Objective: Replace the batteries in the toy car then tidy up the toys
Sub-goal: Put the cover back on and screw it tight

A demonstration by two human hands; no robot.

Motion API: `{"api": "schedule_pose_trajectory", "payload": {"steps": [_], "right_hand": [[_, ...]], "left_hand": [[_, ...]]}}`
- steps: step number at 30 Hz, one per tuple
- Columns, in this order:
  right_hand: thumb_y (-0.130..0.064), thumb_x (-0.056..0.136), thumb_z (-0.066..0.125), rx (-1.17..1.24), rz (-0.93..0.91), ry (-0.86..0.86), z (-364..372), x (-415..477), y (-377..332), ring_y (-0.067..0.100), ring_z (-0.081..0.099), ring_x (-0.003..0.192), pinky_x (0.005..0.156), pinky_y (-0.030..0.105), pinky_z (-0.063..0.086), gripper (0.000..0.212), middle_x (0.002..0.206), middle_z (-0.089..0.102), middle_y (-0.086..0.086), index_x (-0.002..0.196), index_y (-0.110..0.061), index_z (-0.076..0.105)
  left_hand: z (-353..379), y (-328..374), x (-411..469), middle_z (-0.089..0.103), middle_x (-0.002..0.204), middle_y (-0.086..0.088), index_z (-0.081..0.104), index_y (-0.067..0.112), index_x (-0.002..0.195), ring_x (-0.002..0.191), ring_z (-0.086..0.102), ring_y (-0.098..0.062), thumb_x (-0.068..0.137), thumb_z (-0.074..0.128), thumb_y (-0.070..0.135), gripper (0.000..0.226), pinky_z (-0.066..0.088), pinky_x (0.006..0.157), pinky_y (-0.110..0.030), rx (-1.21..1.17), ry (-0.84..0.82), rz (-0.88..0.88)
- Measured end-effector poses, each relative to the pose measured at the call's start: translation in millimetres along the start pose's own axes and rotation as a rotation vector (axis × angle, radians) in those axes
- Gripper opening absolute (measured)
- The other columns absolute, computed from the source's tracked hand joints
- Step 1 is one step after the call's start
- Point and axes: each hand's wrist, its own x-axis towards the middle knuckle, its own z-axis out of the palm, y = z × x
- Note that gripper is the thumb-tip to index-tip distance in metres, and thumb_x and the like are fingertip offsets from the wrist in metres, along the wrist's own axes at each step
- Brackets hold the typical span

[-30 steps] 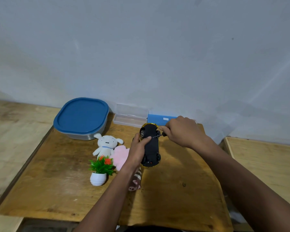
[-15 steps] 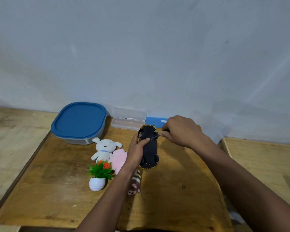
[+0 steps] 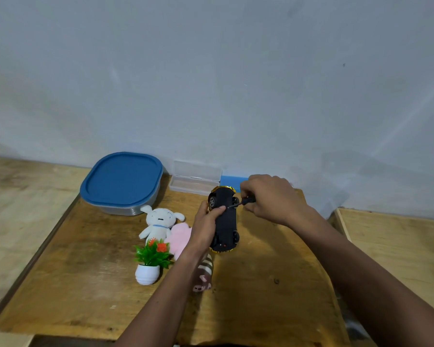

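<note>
**Q:** Where is the toy car, and how is it held?

**A:** The black toy car with gold trim (image 3: 225,221) is held above the bare wooden table (image 3: 85,284), near its middle. Its dark underside faces the camera and its length runs away from the person. The left hand (image 3: 205,227) grips the car from its left side, fingers wrapped behind the body and thumb pressed across the underside.

**Q:** What does the other hand hold?

**A:** The right hand (image 3: 269,199) has its fingers curled tight round the dark handle of a small screwdriver (image 3: 246,201). The thin metal tip meets the underside of the car near its far end, just beside the left thumb.

**Q:** What lies on the table?

**A:**
- **Left of the car:** a white plush dog with a blue collar (image 3: 159,221) touches a pale pink plush toy (image 3: 179,237).
- **In front of these:** a small artificial green plant with orange flowers in a white ribbed pot (image 3: 149,264) stands upright.
- **Under the left wrist:** a brown-and-white striped plush piece (image 3: 205,274) lies partly hidden.
- **Far edge, by the wall:** a clear rounded container with a blue lid (image 3: 122,181) sits beside an open clear plastic case (image 3: 196,182).
- **Right of the case:** a flat blue object (image 3: 229,179) is mostly hidden behind the right hand.
</note>
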Motion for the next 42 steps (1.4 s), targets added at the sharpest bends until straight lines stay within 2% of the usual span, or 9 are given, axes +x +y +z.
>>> {"api": "schedule_pose_trajectory", "payload": {"steps": [11, 14, 17, 20, 23, 27, 34, 38, 42], "right_hand": [[-0.06, 0.098, 0.04, -0.101, 0.078, -0.059, 22, 4, 4, 0.024, 0.056, 0.069, 0.061, 0.032, 0.045, 0.051, 0.071, 0.05, 0.001, 0.079, -0.018, 0.062], [-0.055, 0.098, 0.044, -0.025, 0.079, -0.06, 24, 2, 5, 0.023, 0.058, 0.071, 0.064, 0.036, 0.052, 0.045, 0.071, 0.057, -0.001, 0.077, -0.02, 0.061], [-0.035, 0.088, 0.059, 0.076, 0.034, -0.086, 17, -1, 5, 0.019, 0.056, 0.08, 0.066, 0.035, 0.049, 0.01, 0.081, 0.059, -0.006, 0.089, -0.027, 0.052], [-0.018, 0.082, 0.063, 0.114, 0.015, -0.073, 14, -3, 4, 0.019, 0.054, 0.083, 0.069, 0.037, 0.048, 0.017, 0.089, 0.056, -0.005, 0.089, -0.027, 0.051], [-0.03, 0.087, 0.067, 0.033, 0.013, -0.001, 14, -1, 3, 0.019, 0.059, 0.084, 0.069, 0.035, 0.049, 0.009, 0.089, 0.06, -0.006, 0.086, -0.025, 0.06], [-0.051, 0.095, 0.055, -0.121, -0.002, 0.052, 20, 1, 5, 0.019, 0.062, 0.076, 0.062, 0.03, 0.047, 0.034, 0.078, 0.065, -0.005, 0.08, -0.023, 0.067], [-0.054, 0.102, 0.034, -0.13, 0.034, 0.012, 25, -4, 2, 0.022, 0.061, 0.074, 0.06, 0.033, 0.046, 0.051, 0.077, 0.063, 0.001, 0.081, -0.019, 0.066], [-0.05, 0.093, 0.049, -0.03, 0.011, 0.008, 22, -5, 4, 0.018, 0.059, 0.078, 0.065, 0.034, 0.051, 0.028, 0.083, 0.062, -0.004, 0.086, -0.026, 0.061], [-0.025, 0.083, 0.06, 0.045, -0.05, -0.017, 15, -7, 2, 0.018, 0.055, 0.08, 0.056, 0.029, 0.033, 0.013, 0.09, 0.052, -0.008, 0.091, -0.032, 0.052]], "left_hand": [[3, -5, 1, 0.069, 0.103, -0.017, 0.059, 0.015, 0.115, 0.086, 0.068, -0.029, 0.095, 0.061, 0.021, 0.02, 0.057, 0.081, -0.052, 0.002, 0.003, 0.0], [2, -6, 1, 0.068, 0.102, -0.018, 0.058, 0.015, 0.114, 0.085, 0.068, -0.03, 0.094, 0.062, 0.022, 0.021, 0.056, 0.082, -0.058, -0.009, 0.002, -0.008], [3, -8, 2, 0.069, 0.102, -0.017, 0.058, 0.016, 0.114, 0.086, 0.068, -0.03, 0.096, 0.061, 0.02, 0.019, 0.056, 0.083, -0.058, -0.039, 0.003, -0.023], [3, -8, 3, 0.069, 0.104, -0.017, 0.059, 0.018, 0.112, 0.088, 0.069, -0.03, 0.096, 0.06, 0.02, 0.016, 0.055, 0.085, -0.057, -0.049, 0.008, -0.027], [4, -7, 3, 0.068, 0.103, -0.018, 0.059, 0.016, 0.112, 0.087, 0.067, -0.031, 0.096, 0.06, 0.02, 0.017, 0.055, 0.084, -0.058, -0.057, 0.019, -0.037], [6, -6, 3, 0.065, 0.102, -0.02, 0.057, 0.013, 0.115, 0.084, 0.066, -0.032, 0.097, 0.058, 0.023, 0.02, 0.055, 0.08, -0.054, -0.069, 0.027, -0.059], [9, -5, 1, 0.064, 0.105, -0.02, 0.058, 0.012, 0.113, 0.085, 0.065, -0.03, 0.097, 0.057, 0.028, 0.022, 0.054, 0.072, -0.045, -0.042, 0.048, -0.062], [11, -3, -1, 0.062, 0.099, -0.018, 0.057, 0.012, 0.104, 0.081, 0.064, -0.03, 0.094, 0.058, 0.029, 0.02, 0.053, 0.065, -0.039, -0.037, 0.071, -0.07], [12, -1, -1, 0.062, 0.098, -0.017, 0.056, 0.014, 0.099, 0.082, 0.064, -0.032, 0.077, 0.06, 0.041, 0.035, 0.051, 0.071, -0.046, -0.031, 0.078, -0.082]]}}
